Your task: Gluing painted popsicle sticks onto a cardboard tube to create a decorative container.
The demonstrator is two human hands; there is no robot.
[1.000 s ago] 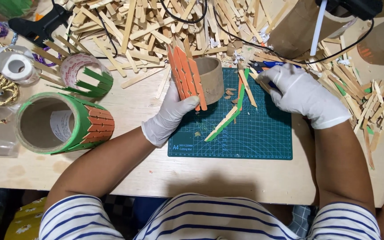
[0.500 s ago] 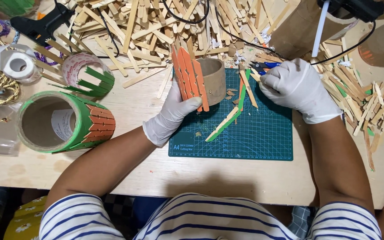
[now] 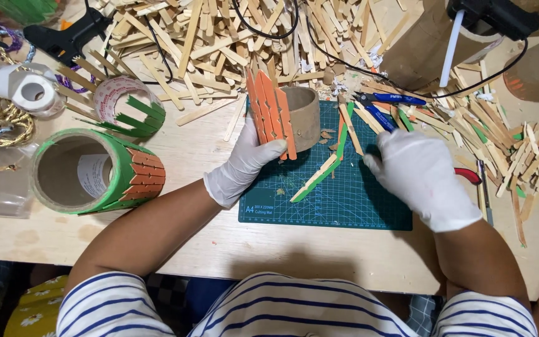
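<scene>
The cardboard ring (image 3: 299, 115) lies on its side at the top left corner of the green cutting mat (image 3: 350, 200), its open end facing the right. A row of orange-painted craft sticks (image 3: 271, 112) stands against the ring's left side, pointed tips up.

The left hand (image 3: 244, 163), in a white glove, is closed around the lower ends of the orange sticks — thumb on the near face, fingers behind — and holds them and the ring together.

The right hand (image 3: 416, 178), also gloved, rests palm down on the right half of the mat, fingers loosely curled toward the blue-handled cutters (image 3: 385, 106). Whether it pinches anything under the fingers cannot be determined. A red handle (image 3: 467, 175) shows just beside its outer edge.

On the mat between the hands lie a green-edged stick (image 3: 317, 178) and several plain and green sticks, with small wood chips around them.

Farther out:
- Left of the mat, a large tube (image 3: 98, 171) lies on its side, clad in green sticks with an orange band.
- Behind it, a smaller tape roll (image 3: 126, 103) carries green stick pieces.
- A large heap of plain sticks (image 3: 207, 37) covers the far table — a black glue gun (image 3: 63, 40) lies at its left edge.
- A second glue gun (image 3: 497, 15) sits at the top right, above more loose sticks (image 3: 519, 150).
</scene>
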